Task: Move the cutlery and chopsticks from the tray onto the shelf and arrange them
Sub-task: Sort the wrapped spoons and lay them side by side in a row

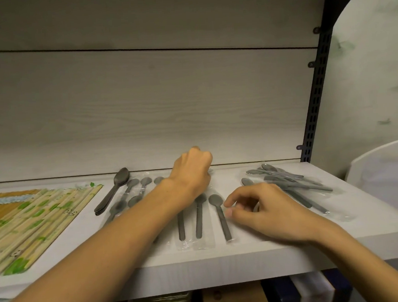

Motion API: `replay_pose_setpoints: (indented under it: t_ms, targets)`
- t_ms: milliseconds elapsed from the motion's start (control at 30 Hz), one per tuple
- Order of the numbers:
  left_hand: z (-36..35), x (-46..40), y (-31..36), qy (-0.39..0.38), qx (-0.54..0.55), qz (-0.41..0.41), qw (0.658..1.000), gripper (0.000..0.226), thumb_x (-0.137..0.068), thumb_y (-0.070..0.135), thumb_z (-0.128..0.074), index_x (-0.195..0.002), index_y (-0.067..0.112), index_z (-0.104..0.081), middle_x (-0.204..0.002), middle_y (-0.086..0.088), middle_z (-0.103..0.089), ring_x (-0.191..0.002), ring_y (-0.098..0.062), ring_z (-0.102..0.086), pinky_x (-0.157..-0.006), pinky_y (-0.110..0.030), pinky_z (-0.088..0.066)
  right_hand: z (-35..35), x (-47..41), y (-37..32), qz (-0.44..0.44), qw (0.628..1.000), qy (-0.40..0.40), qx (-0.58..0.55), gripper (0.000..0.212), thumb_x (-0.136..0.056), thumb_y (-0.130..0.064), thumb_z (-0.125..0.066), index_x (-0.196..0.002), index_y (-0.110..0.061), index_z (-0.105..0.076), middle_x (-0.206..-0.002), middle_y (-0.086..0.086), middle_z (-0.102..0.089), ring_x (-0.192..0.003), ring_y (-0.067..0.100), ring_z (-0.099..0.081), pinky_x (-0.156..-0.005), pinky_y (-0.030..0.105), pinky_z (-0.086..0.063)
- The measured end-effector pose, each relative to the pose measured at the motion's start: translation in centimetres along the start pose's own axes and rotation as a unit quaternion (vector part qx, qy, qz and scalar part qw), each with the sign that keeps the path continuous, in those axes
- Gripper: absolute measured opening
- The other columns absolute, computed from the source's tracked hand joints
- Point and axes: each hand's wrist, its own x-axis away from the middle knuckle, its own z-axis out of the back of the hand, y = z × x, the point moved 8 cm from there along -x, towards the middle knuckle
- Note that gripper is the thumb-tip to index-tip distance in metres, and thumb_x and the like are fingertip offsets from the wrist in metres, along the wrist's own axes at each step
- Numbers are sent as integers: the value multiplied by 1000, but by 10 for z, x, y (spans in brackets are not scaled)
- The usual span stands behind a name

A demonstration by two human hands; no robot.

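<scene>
A: Entry, head view. Where are the hands sitting?

B: Both are reaching over the white shelf (247,253). The left hand (191,172) is extending toward the back panel (143,107), knuckles up, fingers curling under. Whether it is pinching anything I cannot tell; the fingertips are hiding behind the hand.

A: And the right hand (263,213)?

B: It is hovering low over the shelf, fingers loosely bent, thumb and forefinger drawing near each other at the clear wrapper edge of a wrapped spoon (219,214). Contact looks likely, but a firm pinch is not confirmable.

A: Where is the cutlery lying, relative to those hands?

B: Just left of the right fingertips, three wrapped grey spoons are lying side by side, handles pointing toward the shelf's front edge. The left wrist is covering part of that row. Further left of the left hand, more wrapped spoons (135,190) are lying at a slant, and a stack of unwrapped spoons (112,192) is sitting beside them.

A: Beyond the right hand?

B: A loose pile of wrapped cutlery (287,182) is lying just behind and right of it, pieces crossing each other.

A: Chopsticks?

B: Chopsticks (33,223) in green-printed sleeves are lying well to the left of both hands, fanned diagonally.
</scene>
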Motion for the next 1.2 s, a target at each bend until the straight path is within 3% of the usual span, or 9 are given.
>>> replay_pose_setpoints:
  t_ms: [100,233,367,500,733,833,933,1067,1200]
  targets:
    - [-9,-5,7,-18,53,3,998,15,-82,1,-56,-95,2,-63,-103,-13,-54,-92,-34,-57,-74,-37,-51,3,1,2,10,1000,2,-6,13,-87,-36,-65,-92,-26,-73,-80,-3,-69,-70,9,-60,-67,24,-47]
    - [-12,-6,7,-47,218,56,973,24,-84,32,-62,-97,13,-69,-91,-4,-64,-90,-22,-60,-73,-26,-47,6,3,5,14,1000,2,-19,11,-88,-31,-65,-92,-25,-73,-81,-1,-69,-71,8,-59,-68,22,-47]
    - [-10,-5,5,-77,310,62,945,22,-90,15,-48,-103,18,-66,-82,-4,-70,-68,-16,-66,-58,-18,-46,7,5,7,21,999,-8,-29,11,-89,-29,-65,-94,-25,-73,-83,-2,-69,-73,6,-58,-67,15,-46]
    - [-12,-5,-4,-88,265,31,960,24,-87,6,-53,-104,16,-67,-86,-5,-70,-63,-8,-59,-66,-19,-48,7,6,7,31,999,-13,-32,11,-89,-28,-65,-96,-25,-73,-85,-2,-69,-79,7,-59,-68,13,-46]
    - [-35,-7,7,-139,172,-61,973,25,-94,37,-54,-113,27,-66,-117,6,-64,-109,-13,-54,-94,-28,-43,2,8,2,56,998,-9,13,16,-87,-33,-65,-100,-25,-73,-85,-5,-69,-80,3,-59,-70,11,-44]
    - [-51,-12,10,-170,138,-63,974,28,-91,49,-50,-110,36,-66,-119,7,-64,-114,-18,-54,-99,-41,-44,-2,9,-6,86,994,-15,67,26,-87,-46,-61,-108,-33,-70,-88,-9,-64,-87,2,-54,-74,15,-41]
    - [-62,-13,10,-186,125,-54,973,33,-83,64,-48,-101,43,-65,-114,9,-65,-112,-18,-55,-96,-42,-45,-8,11,-8,94,989,-49,102,30,-88,-54,-56,-109,-38,-70,-88,-15,-56,-92,-3,-44,-79,12,-32]
    - [-65,-17,7,-177,120,-48,976,25,-83,56,-57,-101,41,-67,-111,9,-66,-111,-17,-56,-95,-41,-46,-2,13,3,72,991,-50,104,27,-81,-60,-62,-102,-45,-71,-107,-20,-51,-107,0,-43,-96,23,-35]
    - [-63,-22,2,-171,141,-28,975,19,-89,41,-58,-102,37,-70,-106,9,-67,-105,-15,-58,-93,-35,-47,2,14,-3,73,994,-43,69,18,-82,-50,-68,-89,-37,-76,-98,-19,-66,-97,-3,-57,-89,22,-43]
